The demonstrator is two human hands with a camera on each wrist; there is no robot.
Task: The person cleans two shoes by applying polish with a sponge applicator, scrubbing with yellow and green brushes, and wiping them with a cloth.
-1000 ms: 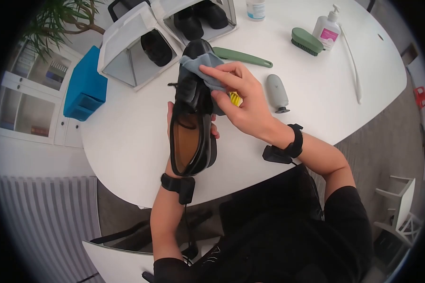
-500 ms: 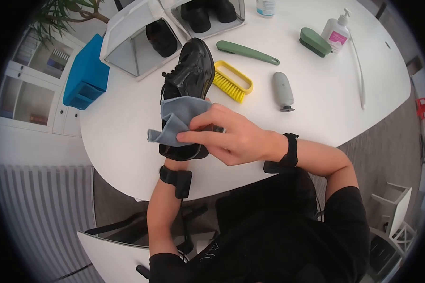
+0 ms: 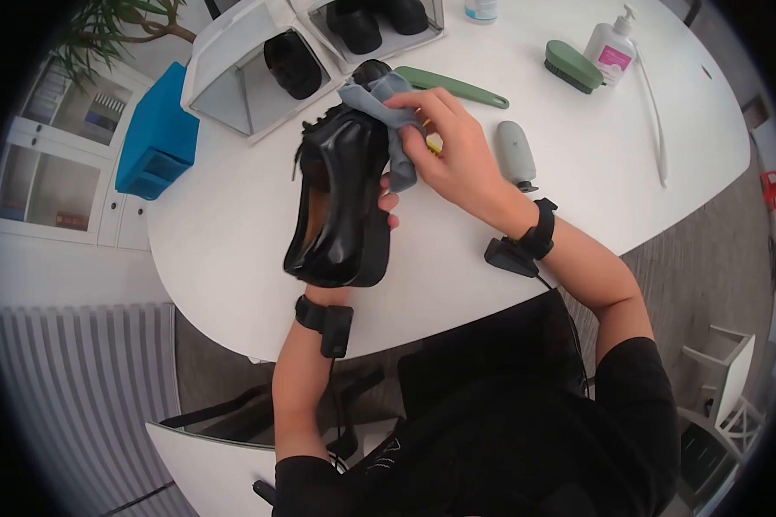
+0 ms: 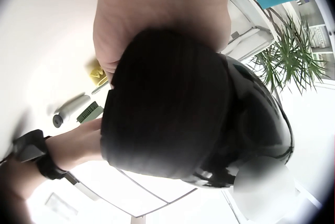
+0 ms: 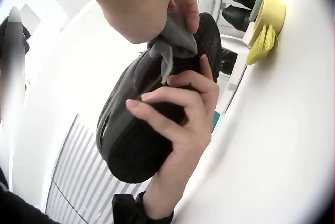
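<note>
A glossy black lace-up shoe [image 3: 345, 194] is held above the table, turned partly on its side with the toe pointing away. My left hand [image 5: 189, 124] grips it from underneath, fingers curled round the sole; in the head view most of this hand is hidden by the shoe. Between the thumb and fingers of my right hand [image 3: 463, 164] is a grey-blue cloth [image 3: 378, 102], bunched against the shoe near its toe. Part of the cloth hangs down along the sole side. The left wrist view is mostly filled by the dark heel [image 4: 162, 103].
Two white shoe boxes [image 3: 246, 95] with black shoes [image 3: 293, 67] inside stand at the back. A yellow brush [image 5: 269, 22], a green handle [image 3: 457, 89], a grey bottle [image 3: 515, 153], a green brush [image 3: 572, 67] and a pump bottle [image 3: 610, 52] are on the table [image 3: 224, 233].
The cloth went from the toe area back over the shoe's opening, then forward to the toe again with my right hand. The shoe has rolled, showing more of its side.
</note>
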